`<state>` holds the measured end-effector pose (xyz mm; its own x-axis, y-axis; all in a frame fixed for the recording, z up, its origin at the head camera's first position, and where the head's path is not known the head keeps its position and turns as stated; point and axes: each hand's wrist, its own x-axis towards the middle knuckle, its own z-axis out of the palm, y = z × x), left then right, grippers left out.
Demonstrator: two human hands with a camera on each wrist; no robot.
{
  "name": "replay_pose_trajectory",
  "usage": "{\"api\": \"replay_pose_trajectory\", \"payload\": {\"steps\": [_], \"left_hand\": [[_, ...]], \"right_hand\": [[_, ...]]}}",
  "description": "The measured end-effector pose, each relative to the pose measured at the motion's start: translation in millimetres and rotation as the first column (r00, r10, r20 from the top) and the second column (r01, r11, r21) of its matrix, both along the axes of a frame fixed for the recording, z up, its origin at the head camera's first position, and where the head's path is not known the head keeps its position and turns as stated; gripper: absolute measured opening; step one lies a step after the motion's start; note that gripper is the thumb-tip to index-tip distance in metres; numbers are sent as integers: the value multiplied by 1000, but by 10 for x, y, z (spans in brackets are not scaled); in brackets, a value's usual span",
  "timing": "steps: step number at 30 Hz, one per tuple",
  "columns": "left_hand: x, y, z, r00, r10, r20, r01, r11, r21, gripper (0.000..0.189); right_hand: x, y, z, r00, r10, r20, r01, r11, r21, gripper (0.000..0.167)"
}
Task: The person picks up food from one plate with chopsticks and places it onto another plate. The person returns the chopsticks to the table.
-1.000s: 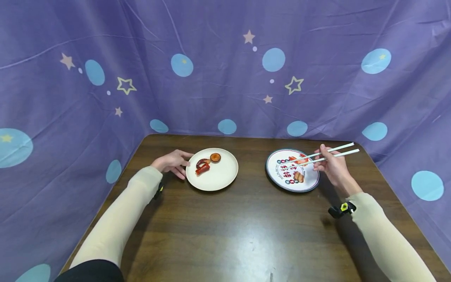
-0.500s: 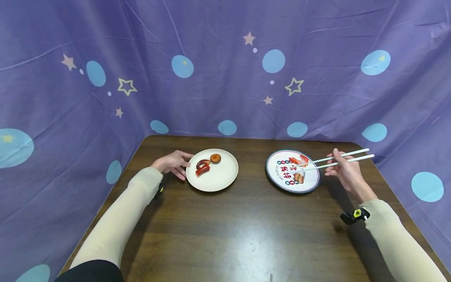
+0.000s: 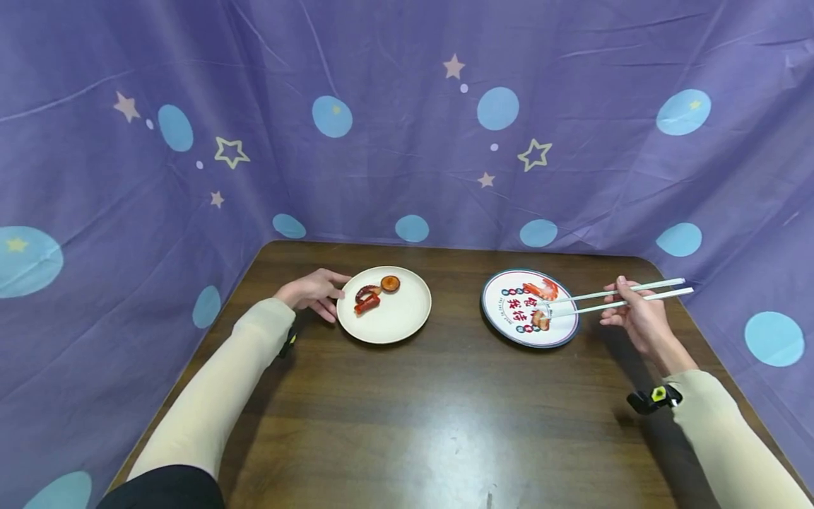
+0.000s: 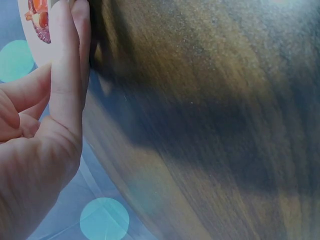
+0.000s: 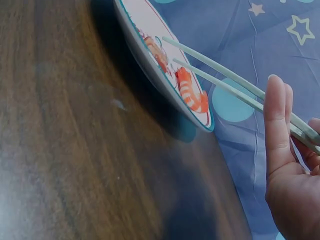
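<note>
In the head view my left hand (image 3: 310,291) touches the left rim of a cream plate (image 3: 407,318) with fairly straight fingers. On that plate lie a round brown piece (image 3: 390,284), a curled dark-red tentacle (image 3: 367,291) and a red chunk (image 3: 367,305). My right hand (image 3: 644,322) holds a pair of pale chopsticks (image 3: 626,290), slightly spread, over a white patterned plate (image 3: 499,304). A shrimp (image 5: 189,90) and a tan-brown food piece (image 3: 540,322) rest there. The chopstick tips are by the tan piece; whether they touch it I cannot tell.
Both plates stand toward the back of a brown wooden table (image 3: 407,410), with bare wood between them. A purple curtain (image 3: 407,127) with stars and blue ovals hangs behind the table and at its sides.
My right hand has moved right and a little nearer, drawing the chopstick tips from the plate's middle toward the tan piece. The left hand stays at the cream plate's rim.
</note>
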<state>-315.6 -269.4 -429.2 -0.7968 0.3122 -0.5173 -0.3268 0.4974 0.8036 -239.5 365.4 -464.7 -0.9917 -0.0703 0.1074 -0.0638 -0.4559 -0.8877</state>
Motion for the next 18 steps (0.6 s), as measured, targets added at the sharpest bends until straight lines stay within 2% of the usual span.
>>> {"api": "replay_pose_trajectory", "payload": {"steps": [11, 18], "left_hand": [[-2, -3, 7, 1000, 4, 10, -4, 1000, 4, 63], [-8, -13, 2, 1000, 3, 12, -3, 1000, 9, 63]], "right_hand": [[29, 30, -54, 999, 43, 27, -43, 999, 5, 34], [27, 14, -84, 999, 36, 33, -37, 999, 34, 32]]}}
